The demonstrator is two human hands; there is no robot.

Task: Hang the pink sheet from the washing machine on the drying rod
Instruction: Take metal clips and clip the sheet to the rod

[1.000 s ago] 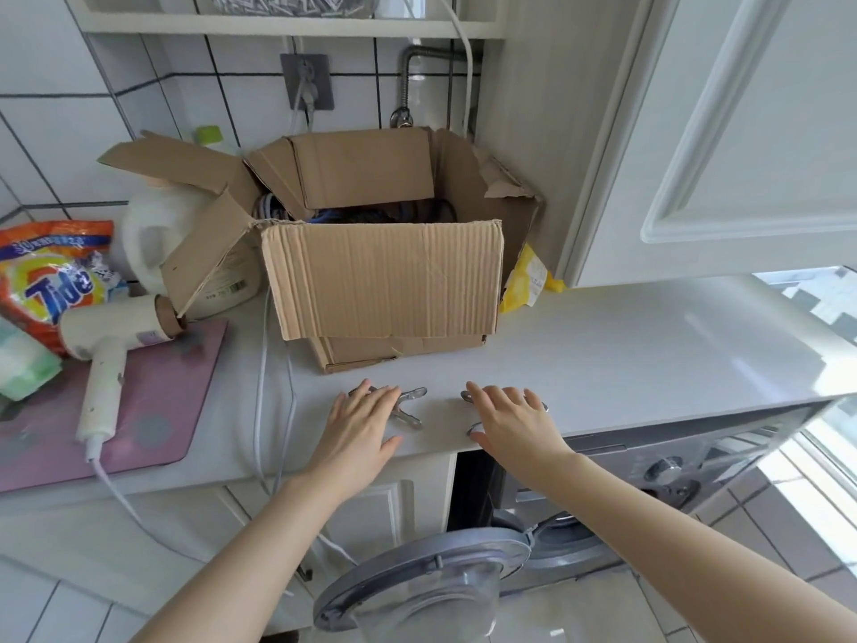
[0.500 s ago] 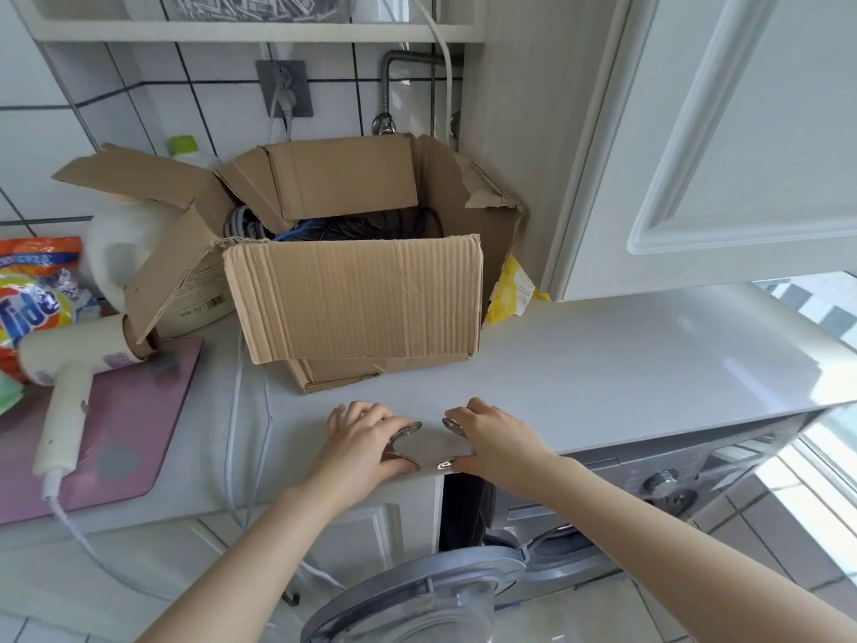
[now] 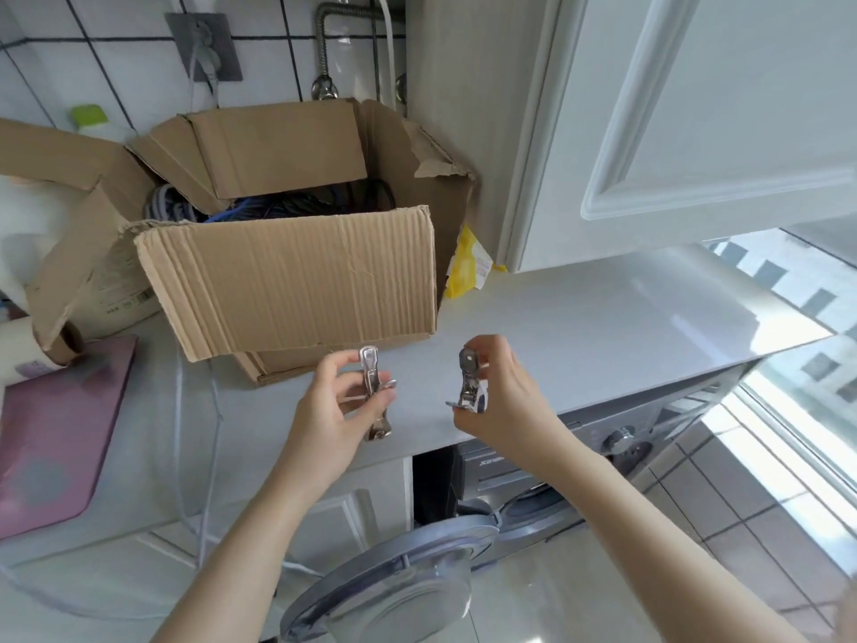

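**Two clips in your hands, sheet not seen yet**

Both of your hands hold metal clips. Your left hand [image 3: 331, 413] pinches one clip [image 3: 372, 387] with curled fingers, and it stands almost straight up. Your right hand [image 3: 503, 401] pinches the other clip [image 3: 470, 382], also standing up. Both clips are lifted just above the white counter [image 3: 603, 327].

You cannot see the pink sheet. The washing machine [image 3: 579, 452] is below the counter, low and to your right. Its round door [image 3: 394, 582] hangs open below your hands. You cannot see inside the drum, so the sheet may be in there, but you cannot tell. Your right hand is nearer the machine. I think it would have to go down and to the right. The drying rod is not in view.

The cardboard box [image 3: 287, 280] sits behind your hands with its flaps open. It holds tangled cables, some blue, some dark.
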